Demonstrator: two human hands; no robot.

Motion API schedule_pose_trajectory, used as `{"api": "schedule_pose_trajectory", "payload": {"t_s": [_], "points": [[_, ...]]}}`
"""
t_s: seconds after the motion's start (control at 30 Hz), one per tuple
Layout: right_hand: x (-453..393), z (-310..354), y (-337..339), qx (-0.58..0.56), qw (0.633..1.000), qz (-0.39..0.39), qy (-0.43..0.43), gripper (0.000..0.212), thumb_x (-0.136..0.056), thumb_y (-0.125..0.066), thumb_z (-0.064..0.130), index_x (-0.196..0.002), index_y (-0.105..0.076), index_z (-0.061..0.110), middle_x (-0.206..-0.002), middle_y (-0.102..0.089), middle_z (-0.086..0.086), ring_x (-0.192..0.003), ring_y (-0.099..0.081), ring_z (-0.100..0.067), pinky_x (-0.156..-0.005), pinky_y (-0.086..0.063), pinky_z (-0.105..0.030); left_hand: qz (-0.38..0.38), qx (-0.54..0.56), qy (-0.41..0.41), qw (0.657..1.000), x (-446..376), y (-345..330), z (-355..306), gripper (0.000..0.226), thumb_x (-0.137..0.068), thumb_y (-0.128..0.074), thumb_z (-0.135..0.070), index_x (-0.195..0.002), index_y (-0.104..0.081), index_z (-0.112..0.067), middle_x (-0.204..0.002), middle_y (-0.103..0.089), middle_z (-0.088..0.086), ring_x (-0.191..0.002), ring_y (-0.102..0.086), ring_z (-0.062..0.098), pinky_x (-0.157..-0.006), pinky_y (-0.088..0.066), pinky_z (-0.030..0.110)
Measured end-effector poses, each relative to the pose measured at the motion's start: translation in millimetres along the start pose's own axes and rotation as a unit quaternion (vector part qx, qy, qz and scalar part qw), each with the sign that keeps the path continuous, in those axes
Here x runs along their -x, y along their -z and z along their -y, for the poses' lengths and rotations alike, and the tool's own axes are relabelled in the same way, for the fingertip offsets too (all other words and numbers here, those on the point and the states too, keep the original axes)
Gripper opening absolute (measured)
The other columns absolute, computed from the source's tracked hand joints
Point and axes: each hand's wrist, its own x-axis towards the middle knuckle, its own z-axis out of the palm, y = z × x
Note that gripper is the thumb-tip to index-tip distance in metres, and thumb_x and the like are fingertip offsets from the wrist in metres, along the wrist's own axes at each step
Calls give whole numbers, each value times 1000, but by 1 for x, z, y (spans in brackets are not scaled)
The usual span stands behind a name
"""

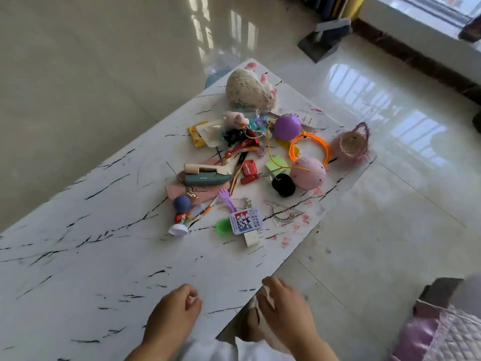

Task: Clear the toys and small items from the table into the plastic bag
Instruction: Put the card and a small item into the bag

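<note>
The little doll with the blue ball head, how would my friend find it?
Start at the white marble-patterned table and find the toy pile. At its near left edge, the small red-dressed figurine lies beside a flat pink fabric piece. Only it has a round blue head and white base.

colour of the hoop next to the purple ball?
Orange. The hoop lies on the table beside the purple ball; the head view shows it clearly.
</note>
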Motion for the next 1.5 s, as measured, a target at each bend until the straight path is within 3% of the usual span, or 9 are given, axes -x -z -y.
{"api": "schedule_pose_trajectory", "payload": {"t_s": [0.13, 0.3, 0.53, 0.67, 0.8, 0.93, 1.07, 1.4, 1.5], "points": [[-68, -14, 1, -4, 1000, -4, -3, 33, -91, -45, 40, -122, -46, 27, -119, -55, 6, -105, -56, -14, -79, -47, -28, -7, 13, -14, 1000, -59, -24, -37, 24, -87, -58, -33, -111, -56, -29, -109, -55, -11, -95, -55, 8, -80, -45, 23], [-131, -29, -21, -6, 999, -19, -27, 37, -89, -49, 38, -124, -47, 23, -123, -51, 4, -109, -53, -18, -82, -46, -30, -8, -62, -91, 994, -144, -52, -70, 53, -86, -60, -33, -134, -39, -26, -136, -40, -7, -123, -40, 13, -95, -41, 28], [-174, -46, -65, -25, 998, -48, -35, 40, -82, -58, 33, -118, -48, 17, -115, -48, 0, -104, -50, -21, -78, -42, -29, -27, -237, -250, 938, -237, -95, -85, 74, -80, -63, -29, -142, -23, -24, -151, -17, 1, -138, -16, 21, -109, -18, 33], [-183, -45, -84, -23, 994, -100, -49, 51, -75, -65, 32, -119, -46, 14, -112, -46, -3, -102, -46, -23, -78, -40, -30, -47, -262, -293, 918, -254, -101, -75, 72, -78, -62, -25, -141, -27, -27, -150, -23, 3, -132, -27, 23, -106, -18, 34], [-191, -39, -95, -7, 987, -121, -102, 66, -78, -62, 41, -134, -35, 18, -122, -41, -3, -109, -42, -26, -86, -38, -34, -74, -226, -310, 921, -248, -91, -69, 68, -71, -63, -17, -135, -41, -21, -139, -39, 7, -124, -38, 28, -105, -26, 36], [-197, -37, -95, 6, 986, -116, -116, 48, -91, -48, 35, -135, -33, 23, -126, -41, -2, -103, -46, -28, -81, -41, -34, -111, -135, -285, 943, -229, -72, -59, 68, -62, -71, -15, -127, -51, -14, -128, -50, 12, -115, -46, 33, -100, -38, 40], [-176, -34, -81, -56, 981, -152, -107, 48, -85, -55, 22, -131, -42, 21, -124, -47, -1, -99, -49, -30, -77, -41, -34, -98, -130, -276, 947, -193, -54, -41, 68, -65, -71, -22, -128, -46, -20, -129, -46, 5, -115, -43, 26, -97, -39, 34], [-22, -6, -39, -106, 942, -301, -105, 46, -82, -66, 29, -125, -53, 20, -109, -56, -2, -83, -58, -28, -66, -38, -28, -49, -175, -303, 936, -74, -26, -23, 69, -70, -65, -28, -134, -39, -22, -134, -41, 3, -116, -39, 24, -95, -37, 30], [35, -5, -42, -143, 922, -332, -141, 45, -78, -68, 24, -121, -55, 16, -106, -52, -5, -68, -56, -13, -66, -36, -25, -24, -198, -355, 913, -39, -28, -25, 70, -70, -64, -31, -134, -37, -26, -134, -40, -1, -117, -38, 20, -96, -36, 28]]}}
